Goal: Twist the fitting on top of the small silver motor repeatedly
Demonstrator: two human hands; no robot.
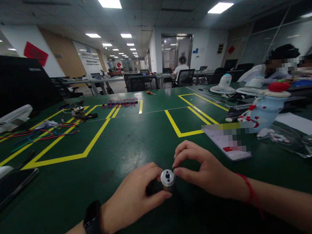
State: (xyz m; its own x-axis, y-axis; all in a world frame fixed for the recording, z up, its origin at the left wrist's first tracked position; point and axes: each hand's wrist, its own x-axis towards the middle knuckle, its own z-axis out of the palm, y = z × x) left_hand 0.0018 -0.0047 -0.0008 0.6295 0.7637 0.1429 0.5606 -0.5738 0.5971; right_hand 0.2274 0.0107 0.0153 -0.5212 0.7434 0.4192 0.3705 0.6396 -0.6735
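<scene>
So the left hand (134, 198) has its fingers wrapped round a small silver motor (167, 179), holding it just above the green counter (125, 141). The right hand (203, 171) is pinching thumb and forefinger together right at the motor's top edge; can't tell what's between them. Beyond the right fingers lies a card (228, 142); coloured wires (35, 135) sit far off left.
</scene>
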